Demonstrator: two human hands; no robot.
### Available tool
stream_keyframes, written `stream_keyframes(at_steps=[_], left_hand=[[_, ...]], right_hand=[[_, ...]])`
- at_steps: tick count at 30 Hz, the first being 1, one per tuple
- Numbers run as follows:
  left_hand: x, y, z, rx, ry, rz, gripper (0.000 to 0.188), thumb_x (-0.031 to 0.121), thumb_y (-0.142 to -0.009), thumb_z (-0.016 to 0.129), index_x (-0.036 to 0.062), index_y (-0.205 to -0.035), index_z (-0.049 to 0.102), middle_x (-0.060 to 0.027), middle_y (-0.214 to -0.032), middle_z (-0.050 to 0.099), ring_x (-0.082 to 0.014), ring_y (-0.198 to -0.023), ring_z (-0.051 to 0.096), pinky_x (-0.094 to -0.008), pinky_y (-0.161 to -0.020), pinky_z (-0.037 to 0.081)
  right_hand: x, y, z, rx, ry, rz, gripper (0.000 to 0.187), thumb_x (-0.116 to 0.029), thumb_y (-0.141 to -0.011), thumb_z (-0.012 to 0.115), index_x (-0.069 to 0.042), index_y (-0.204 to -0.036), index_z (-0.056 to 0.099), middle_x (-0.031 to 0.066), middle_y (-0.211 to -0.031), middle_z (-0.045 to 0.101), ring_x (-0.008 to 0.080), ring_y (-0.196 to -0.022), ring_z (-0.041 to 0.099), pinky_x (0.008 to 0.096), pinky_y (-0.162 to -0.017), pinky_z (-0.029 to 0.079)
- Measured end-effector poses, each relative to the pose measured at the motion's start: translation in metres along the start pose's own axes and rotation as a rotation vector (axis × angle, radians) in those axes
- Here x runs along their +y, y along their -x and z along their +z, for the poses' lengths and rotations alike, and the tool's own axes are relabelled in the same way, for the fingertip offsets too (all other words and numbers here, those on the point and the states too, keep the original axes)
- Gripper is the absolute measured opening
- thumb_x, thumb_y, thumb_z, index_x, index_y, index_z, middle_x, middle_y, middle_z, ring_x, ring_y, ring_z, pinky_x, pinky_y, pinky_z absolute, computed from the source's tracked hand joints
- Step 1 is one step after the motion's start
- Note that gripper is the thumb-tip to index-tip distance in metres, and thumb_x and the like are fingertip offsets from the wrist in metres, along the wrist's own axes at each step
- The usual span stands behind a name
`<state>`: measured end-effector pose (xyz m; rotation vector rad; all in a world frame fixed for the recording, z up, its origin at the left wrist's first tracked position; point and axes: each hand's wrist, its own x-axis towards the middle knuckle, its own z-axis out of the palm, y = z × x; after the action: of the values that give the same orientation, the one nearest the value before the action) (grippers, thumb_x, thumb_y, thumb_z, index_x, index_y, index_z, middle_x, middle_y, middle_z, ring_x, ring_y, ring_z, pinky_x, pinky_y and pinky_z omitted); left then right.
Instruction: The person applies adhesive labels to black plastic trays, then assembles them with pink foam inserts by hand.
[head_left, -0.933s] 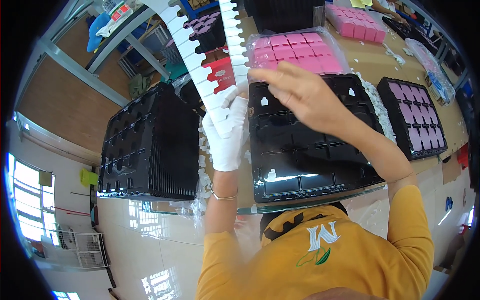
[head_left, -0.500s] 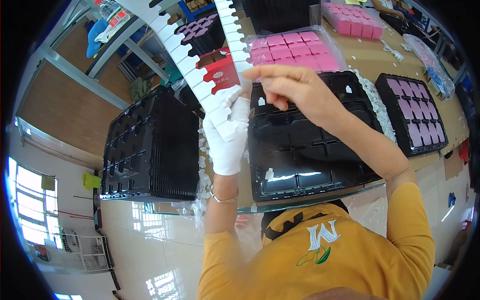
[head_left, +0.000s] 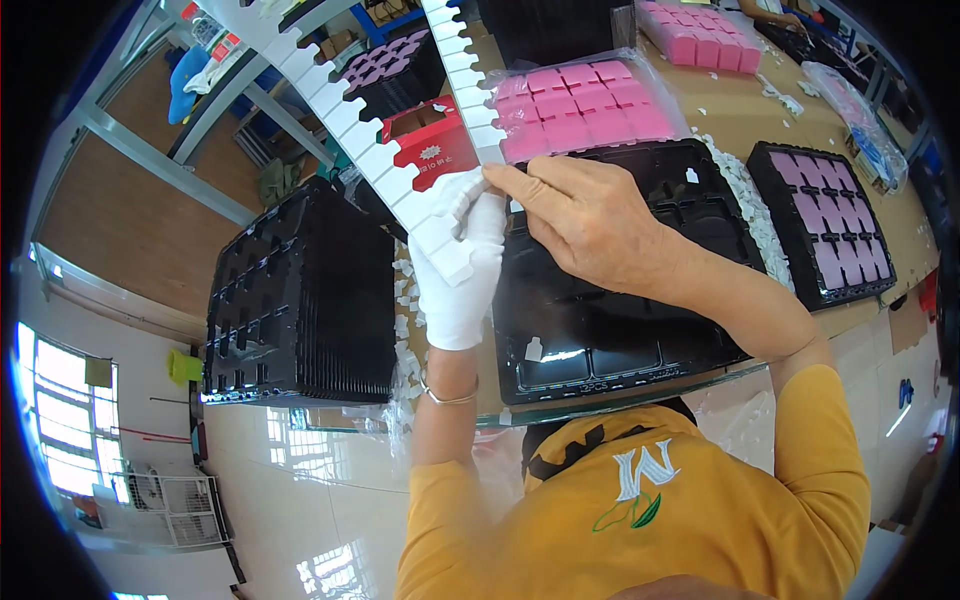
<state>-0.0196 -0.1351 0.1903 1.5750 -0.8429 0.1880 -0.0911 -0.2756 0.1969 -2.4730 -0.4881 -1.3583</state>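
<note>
Indeed, the left hand held a toothed white strip

Taking my directions from that hand, I saw its gloved fingers curled around the strip's lower end, with no gap left; the strip's length ran up toward half past ten. A second strip came down from near twelve to the same fist; whether the two joined, I couldn't tell. The bare right hand was above the black tray, fingers bent, its leading tips right at the glove, under the second strip. Whether they pinched anything, I couldn't tell.

The tray lay at three o'clock, with small white tags on it. Farther out that way sat purple blocks. Pink blocks lay at one, a red box just short of twelve, and a black stack rose near nine.
</note>
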Motion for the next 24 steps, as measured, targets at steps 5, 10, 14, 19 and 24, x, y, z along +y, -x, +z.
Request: stream_keyframes(at_steps=[5, 10, 14, 19, 24], left_hand=[[-0.013, -0.004, -0.005, -0.006, -0.024, 0.058, 0.015, 0.005, -0.091, 0.061, -0.0021, -0.103, 0.064, -0.0021, -0.092, 0.062, -0.0081, -0.079, 0.055, -0.0210, -0.069, 0.045], [-0.014, -0.004, -0.002, 0.066, -0.080, -0.005, 0.015, 0.002, -0.086, 0.062, -0.0028, -0.099, 0.065, -0.0112, -0.093, 0.064, -0.0208, -0.084, 0.062, -0.0294, -0.078, 0.048], [-0.018, 0.001, -0.003, 0.031, -0.162, 0.036, 0.017, 0.006, -0.090, 0.061, -0.0019, -0.105, 0.065, -0.0034, -0.094, 0.064, -0.0097, -0.084, 0.058, -0.0234, -0.073, 0.047], [-0.037, 0.002, -0.014, -0.004, -0.476, 0.169, 0.021, 0.015, -0.092, 0.062, 0.0025, -0.108, 0.065, -0.0107, -0.100, 0.064, -0.0225, -0.099, 0.058, -0.0322, -0.091, 0.043], [-0.074, 0.022, -0.045, 0.099, -0.275, -0.201, 0.036, 0.020, -0.098, 0.055, -0.0026, -0.125, 0.057, -0.0098, -0.110, 0.066, -0.0163, -0.100, 0.059, -0.0287, -0.092, 0.045]], right_hand=[[0.013, -0.014, -0.007, -0.084, -0.676, 0.414, 0.031, -0.005, -0.086, 0.055, -0.002, -0.116, 0.064, 0.0039, -0.072, 0.060, 0.0137, -0.058, 0.056, 0.0250, -0.055, 0.046], [0.024, -0.011, -0.013, -0.098, -1.521, 0.907, 0.030, -0.010, -0.092, 0.049, 0.001, -0.117, 0.063, -0.0008, -0.064, 0.056, 0.0046, -0.053, 0.048, 0.0196, -0.049, 0.037], [0.031, -0.001, -0.018, -0.040, -1.690, 0.932, 0.032, -0.011, -0.091, 0.051, 0.005, -0.118, 0.058, -0.0010, -0.062, 0.052, 0.0049, -0.050, 0.044, 0.0211, -0.046, 0.035], [0.039, 0.036, -0.081, -0.113, -1.530, 0.978, 0.032, -0.010, -0.093, 0.049, 0.005, -0.119, 0.058, -0.0025, -0.062, 0.050, 0.0039, -0.053, 0.041, 0.0197, -0.050, 0.032], [0.029, 0.104, -0.179, -0.474, -0.535, 0.849, 0.029, -0.009, -0.092, 0.049, -0.003, -0.115, 0.067, -0.0021, -0.065, 0.052, 0.0047, -0.060, 0.047, 0.0197, -0.055, 0.037]])
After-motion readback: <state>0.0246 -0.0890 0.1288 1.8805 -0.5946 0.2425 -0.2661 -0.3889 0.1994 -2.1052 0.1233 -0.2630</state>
